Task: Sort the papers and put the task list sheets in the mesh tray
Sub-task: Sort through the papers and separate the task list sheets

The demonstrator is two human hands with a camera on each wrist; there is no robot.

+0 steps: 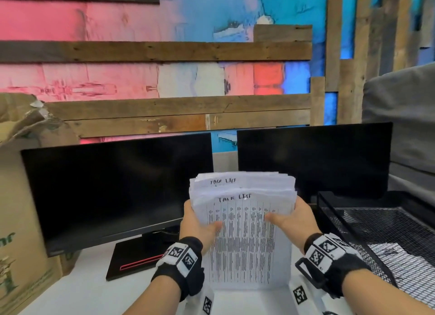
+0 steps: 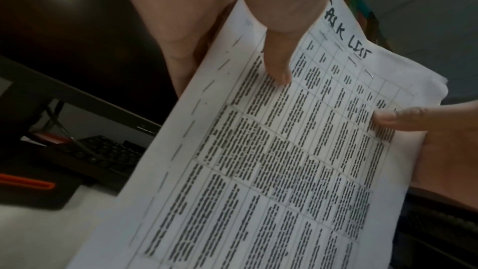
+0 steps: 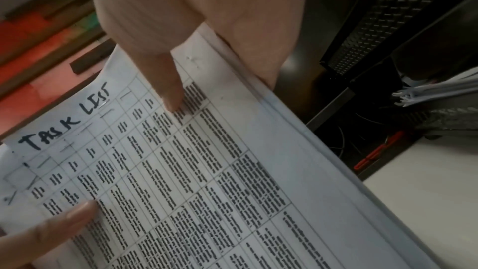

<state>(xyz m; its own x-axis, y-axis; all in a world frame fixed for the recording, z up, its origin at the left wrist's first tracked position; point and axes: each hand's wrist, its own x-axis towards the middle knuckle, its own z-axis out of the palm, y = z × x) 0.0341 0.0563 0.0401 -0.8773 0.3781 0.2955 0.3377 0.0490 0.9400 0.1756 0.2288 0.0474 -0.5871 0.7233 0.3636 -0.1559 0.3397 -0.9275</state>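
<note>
I hold a thick stack of papers (image 1: 244, 239) upright in front of me, its bottom edge on the white desk. The front sheet is a printed table headed "TASK LIST" (image 2: 284, 161) (image 3: 181, 181); another sheet with the same heading peeks out behind it. My left hand (image 1: 200, 222) grips the stack's left edge, thumb (image 2: 276, 64) on the front sheet. My right hand (image 1: 284, 218) grips the right edge, thumb (image 3: 170, 89) on the front. The black mesh tray (image 1: 367, 222) stands to the right, with paper lying in its lower level.
Two dark monitors (image 1: 117, 189) (image 1: 313, 159) stand behind the stack. A cardboard box (image 1: 21, 220) fills the left side. A grey padded seat (image 1: 404, 116) is at the right. A black keyboard (image 2: 103, 152) lies under the left monitor.
</note>
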